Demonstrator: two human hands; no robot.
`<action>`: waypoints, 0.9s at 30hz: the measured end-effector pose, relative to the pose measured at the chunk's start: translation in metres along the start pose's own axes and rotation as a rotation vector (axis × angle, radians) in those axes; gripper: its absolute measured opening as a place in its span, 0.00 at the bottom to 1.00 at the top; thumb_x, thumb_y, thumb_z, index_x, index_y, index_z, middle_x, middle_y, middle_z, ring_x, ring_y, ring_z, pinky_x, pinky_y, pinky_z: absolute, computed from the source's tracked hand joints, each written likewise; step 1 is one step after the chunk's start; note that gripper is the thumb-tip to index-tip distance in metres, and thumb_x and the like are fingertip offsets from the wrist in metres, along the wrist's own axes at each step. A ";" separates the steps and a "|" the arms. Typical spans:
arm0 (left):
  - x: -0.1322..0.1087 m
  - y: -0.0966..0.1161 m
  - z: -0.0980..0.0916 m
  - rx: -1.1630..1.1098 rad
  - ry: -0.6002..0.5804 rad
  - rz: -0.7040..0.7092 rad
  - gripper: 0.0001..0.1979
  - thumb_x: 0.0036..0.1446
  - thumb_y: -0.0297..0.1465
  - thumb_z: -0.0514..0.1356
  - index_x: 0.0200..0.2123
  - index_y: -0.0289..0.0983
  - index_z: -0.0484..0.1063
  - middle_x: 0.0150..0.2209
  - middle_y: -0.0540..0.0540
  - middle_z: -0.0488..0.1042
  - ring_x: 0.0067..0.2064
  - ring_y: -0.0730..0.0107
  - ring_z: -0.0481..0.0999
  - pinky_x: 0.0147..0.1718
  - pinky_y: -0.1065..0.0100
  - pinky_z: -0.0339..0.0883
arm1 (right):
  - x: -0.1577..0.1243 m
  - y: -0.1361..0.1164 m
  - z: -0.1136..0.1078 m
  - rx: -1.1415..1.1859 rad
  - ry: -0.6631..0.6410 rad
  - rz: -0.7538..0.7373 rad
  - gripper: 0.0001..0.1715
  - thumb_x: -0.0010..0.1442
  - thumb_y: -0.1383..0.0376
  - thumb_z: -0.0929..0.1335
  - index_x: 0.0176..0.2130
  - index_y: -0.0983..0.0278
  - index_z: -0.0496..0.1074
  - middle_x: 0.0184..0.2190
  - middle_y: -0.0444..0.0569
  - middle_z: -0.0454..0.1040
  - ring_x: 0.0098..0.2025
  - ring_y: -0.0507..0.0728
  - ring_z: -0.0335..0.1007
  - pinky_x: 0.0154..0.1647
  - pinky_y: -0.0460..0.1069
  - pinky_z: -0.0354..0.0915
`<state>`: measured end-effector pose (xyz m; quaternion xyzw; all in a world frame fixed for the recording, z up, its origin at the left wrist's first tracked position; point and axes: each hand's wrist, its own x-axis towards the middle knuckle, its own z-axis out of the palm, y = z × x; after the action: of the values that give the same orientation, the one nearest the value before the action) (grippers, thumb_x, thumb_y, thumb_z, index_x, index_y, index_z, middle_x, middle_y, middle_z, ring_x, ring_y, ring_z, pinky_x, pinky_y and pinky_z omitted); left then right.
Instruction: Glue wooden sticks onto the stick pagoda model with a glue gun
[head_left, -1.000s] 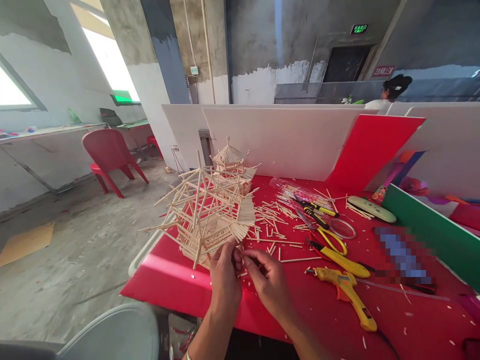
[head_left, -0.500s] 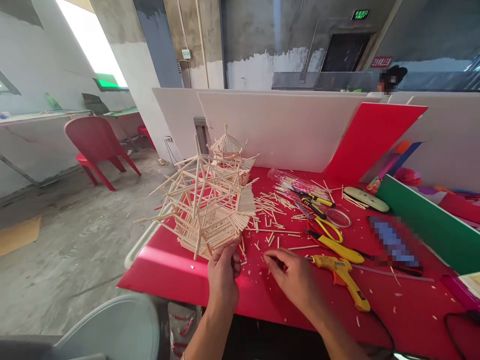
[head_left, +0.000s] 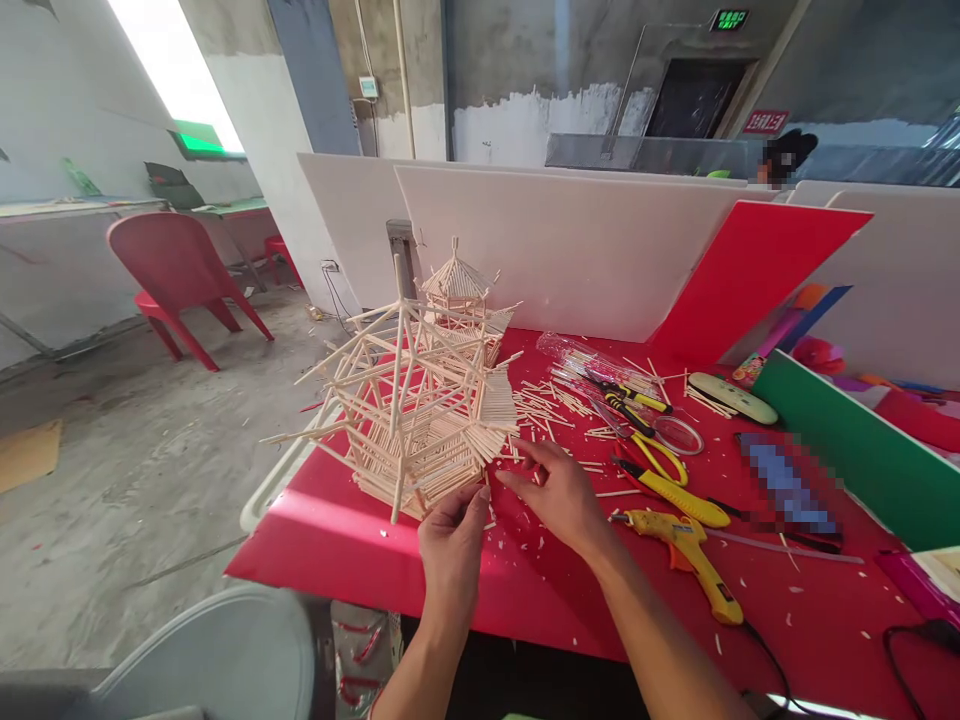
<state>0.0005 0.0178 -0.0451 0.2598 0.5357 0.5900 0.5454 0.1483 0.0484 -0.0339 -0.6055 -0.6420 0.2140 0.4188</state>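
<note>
A stick-built model with a slatted base and an open roof frame (head_left: 405, 400) stands at the left of the red table. My left hand (head_left: 454, 530) is at its lower front edge, thumb and fingers pinched together; what they hold is too small to make out. My right hand (head_left: 551, 490) is just to the right of the model, thumb and fingers apart, with nothing visible between them. Behind the open frame rises a finished-looking pointed roof (head_left: 455, 275) of sticks. Loose short sticks (head_left: 544, 408) lie scattered right of the model.
On the red table (head_left: 540, 600) lie a yellow glue gun (head_left: 686, 550), a yellow cutter (head_left: 679, 492), pliers (head_left: 626, 410) and a blurred-out object (head_left: 791, 485). White boards (head_left: 562, 250) stand behind. A grey bin (head_left: 217, 655) is at lower left. Beyond the boards, a person's head shows.
My right hand has moved left and up toward the model, its fingers spreading. My left hand has shifted slightly right, with its thumb now raised against the fingers. The view has moved a little.
</note>
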 end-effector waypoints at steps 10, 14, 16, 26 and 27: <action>0.005 0.008 -0.003 0.118 -0.070 0.064 0.19 0.41 0.39 0.72 0.37 0.35 0.82 0.17 0.57 0.60 0.19 0.79 0.56 0.19 0.74 0.53 | -0.023 -0.003 0.018 0.084 -0.099 -0.002 0.11 0.60 0.57 0.69 0.32 0.57 0.81 0.27 0.45 0.72 0.29 0.53 0.68 0.30 0.47 0.60; 0.010 0.007 -0.002 0.279 -0.317 0.074 0.21 0.42 0.40 0.72 0.38 0.34 0.82 0.16 0.57 0.58 0.20 0.78 0.56 0.20 0.73 0.52 | -0.055 0.001 0.010 -0.012 -0.211 0.046 0.09 0.57 0.59 0.71 0.28 0.58 0.79 0.27 0.43 0.72 0.28 0.52 0.68 0.28 0.46 0.58; 0.013 0.007 -0.004 0.333 -0.366 0.097 0.15 0.45 0.41 0.70 0.30 0.34 0.82 0.17 0.53 0.65 0.22 0.76 0.60 0.21 0.72 0.55 | -0.066 0.003 0.003 -0.112 -0.308 0.074 0.12 0.56 0.55 0.73 0.25 0.58 0.77 0.26 0.42 0.73 0.28 0.52 0.68 0.28 0.46 0.58; 0.006 0.011 -0.033 0.776 -0.210 0.459 0.09 0.54 0.35 0.62 0.28 0.38 0.79 0.30 0.47 0.77 0.26 0.71 0.71 0.27 0.71 0.65 | -0.047 0.017 -0.039 -0.374 -0.172 0.140 0.19 0.66 0.52 0.62 0.38 0.58 0.76 0.29 0.45 0.77 0.31 0.54 0.73 0.30 0.47 0.60; 0.003 0.011 -0.035 0.787 -0.211 0.481 0.09 0.56 0.33 0.59 0.32 0.38 0.80 0.32 0.46 0.78 0.26 0.71 0.72 0.27 0.71 0.66 | -0.043 0.016 -0.039 -0.405 -0.161 0.142 0.23 0.67 0.50 0.61 0.33 0.59 0.75 0.25 0.45 0.75 0.28 0.54 0.71 0.28 0.47 0.58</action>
<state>-0.0353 0.0105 -0.0461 0.6221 0.5849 0.4218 0.3049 0.1851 0.0006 -0.0370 -0.7017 -0.6592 0.1573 0.2200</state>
